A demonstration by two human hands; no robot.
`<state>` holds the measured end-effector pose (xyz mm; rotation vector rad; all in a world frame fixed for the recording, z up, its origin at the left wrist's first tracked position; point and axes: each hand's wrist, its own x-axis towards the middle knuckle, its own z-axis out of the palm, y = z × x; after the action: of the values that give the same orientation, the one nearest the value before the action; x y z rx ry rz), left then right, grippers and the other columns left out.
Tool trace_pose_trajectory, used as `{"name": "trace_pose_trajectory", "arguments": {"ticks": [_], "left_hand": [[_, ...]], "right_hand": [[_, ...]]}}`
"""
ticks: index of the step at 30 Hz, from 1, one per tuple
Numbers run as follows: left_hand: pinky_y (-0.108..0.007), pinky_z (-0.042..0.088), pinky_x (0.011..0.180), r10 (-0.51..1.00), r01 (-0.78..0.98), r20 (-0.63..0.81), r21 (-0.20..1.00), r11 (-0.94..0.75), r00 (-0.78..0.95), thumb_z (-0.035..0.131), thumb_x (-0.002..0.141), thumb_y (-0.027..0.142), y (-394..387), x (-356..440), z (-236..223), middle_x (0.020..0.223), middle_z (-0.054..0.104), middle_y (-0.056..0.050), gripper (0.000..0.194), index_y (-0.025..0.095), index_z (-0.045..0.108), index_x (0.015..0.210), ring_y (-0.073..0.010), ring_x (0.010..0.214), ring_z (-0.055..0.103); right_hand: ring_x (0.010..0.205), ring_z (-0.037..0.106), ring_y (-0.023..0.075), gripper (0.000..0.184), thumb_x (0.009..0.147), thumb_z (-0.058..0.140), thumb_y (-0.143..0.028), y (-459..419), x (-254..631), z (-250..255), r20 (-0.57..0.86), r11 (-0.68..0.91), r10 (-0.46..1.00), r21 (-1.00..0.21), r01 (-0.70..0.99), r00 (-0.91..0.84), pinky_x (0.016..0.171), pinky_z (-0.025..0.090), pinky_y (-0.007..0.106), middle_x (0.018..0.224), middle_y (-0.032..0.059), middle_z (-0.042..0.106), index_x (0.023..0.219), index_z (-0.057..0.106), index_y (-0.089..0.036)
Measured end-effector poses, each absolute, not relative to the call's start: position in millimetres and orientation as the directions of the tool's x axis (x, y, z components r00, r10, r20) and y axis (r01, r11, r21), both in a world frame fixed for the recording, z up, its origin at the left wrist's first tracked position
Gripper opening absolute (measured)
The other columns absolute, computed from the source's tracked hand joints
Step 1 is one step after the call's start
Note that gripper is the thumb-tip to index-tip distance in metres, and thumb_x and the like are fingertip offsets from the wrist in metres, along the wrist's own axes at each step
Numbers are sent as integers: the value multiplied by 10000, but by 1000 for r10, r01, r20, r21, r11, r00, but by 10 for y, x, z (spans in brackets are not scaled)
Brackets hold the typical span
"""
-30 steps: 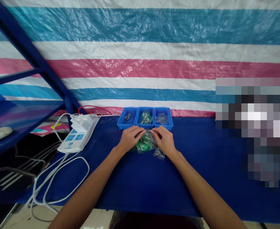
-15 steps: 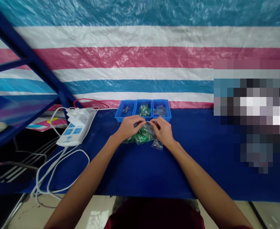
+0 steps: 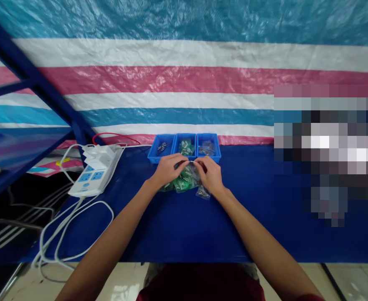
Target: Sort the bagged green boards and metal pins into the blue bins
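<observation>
My left hand (image 3: 170, 169) and my right hand (image 3: 209, 172) meet above a pile of small bags. Between their pinched fingertips is a small, thin metallic piece (image 3: 191, 161); its exact kind is too small to make out. Under the hands lie green plastic bags (image 3: 184, 182) of small parts, partly hidden by my fingers. A clear bag (image 3: 203, 192) with small metal pieces rests below my right hand. Just behind stand three blue bins: the left bin (image 3: 152, 159) has loose metal pins, the middle bin (image 3: 186, 136) green bags, the right bin (image 3: 215, 159) clear bags.
A white power strip (image 3: 91, 177) with plugged-in adapters lies on the blue table (image 3: 190, 234) at left, its white cables (image 3: 57, 246) looping toward the front edge. A blue metal frame (image 3: 54, 94) rises at left. A blurred-out area (image 3: 331, 159) covers the right side.
The view has shifted slightly, so the scene sits a little lower and further left. Both hands keep their fingertip pinch on the small piece, with fingertips slightly closer together.
</observation>
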<state>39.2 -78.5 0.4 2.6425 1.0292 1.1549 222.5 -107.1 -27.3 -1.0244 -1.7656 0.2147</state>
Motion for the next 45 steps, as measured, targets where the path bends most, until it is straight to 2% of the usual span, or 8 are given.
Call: {"name": "trace_pose_trajectory", "arguments": {"ticks": [19,23,27,31,35,38,42,45], "left_hand": [[-210,457,570,584,565,753,351,-747,304,556,904,289,-1031,440,-60,746,682,-33,192,146,677,860,-90,570,567],[-223,491,606,672,500,715,517,-695,196,614,861,324,-1026,444,-83,750,695,-32,190,157,694,818,-106,601,594],[-216,498,535,814,286,568,765,-577,122,682,796,360,-1010,480,-116,766,706,-39,207,154,695,802,-132,629,629],[-225,516,565,851,202,510,827,-525,123,676,794,393,-1010,513,-112,821,706,-58,242,151,676,801,-157,714,652],[-245,530,675,841,258,527,801,-540,125,525,911,384,-1033,493,-102,864,702,-55,242,160,615,918,-143,748,657],[-236,509,682,788,402,598,691,-600,148,446,955,358,-1049,461,-125,774,669,-28,251,160,600,946,-117,673,625],[-253,495,725,673,547,715,491,-677,190,448,958,320,-1049,457,-142,801,676,-49,258,145,638,948,-130,715,623],[-258,487,712,619,569,760,425,-704,198,503,936,318,-1001,481,-90,810,693,-56,243,144,669,898,-137,726,624]], "right_hand": [[802,601,147,217,957,442,-310,-1094,2186,-294,657,628,737,-581,519,-157,753,462,248,870,49,650,962,621,-186],[806,605,155,233,960,431,-327,-1094,2183,-299,661,633,734,-585,506,-155,745,466,256,870,51,651,958,622,-194],[812,606,155,248,967,416,-332,-1102,2183,-302,662,642,732,-590,490,-162,754,465,259,870,51,651,933,622,-198],[762,596,144,257,967,422,-329,-1105,2177,-298,674,654,719,-573,495,-170,718,453,248,825,45,642,888,624,-190],[678,570,139,297,963,430,-342,-1113,2177,-278,690,638,712,-557,532,-132,656,428,251,725,33,610,796,618,-183],[670,569,140,306,967,419,-337,-1123,2180,-261,700,630,708,-568,530,-91,652,427,255,712,33,610,800,620,-178],[701,589,146,313,972,397,-344,-1128,2194,-242,692,621,717,-576,532,-87,682,447,265,743,41,630,844,628,-177],[729,605,153,311,969,401,-344,-1126,2211,-230,697,617,713,-574,538,-75,695,458,272,771,49,650,846,631,-176]]}}
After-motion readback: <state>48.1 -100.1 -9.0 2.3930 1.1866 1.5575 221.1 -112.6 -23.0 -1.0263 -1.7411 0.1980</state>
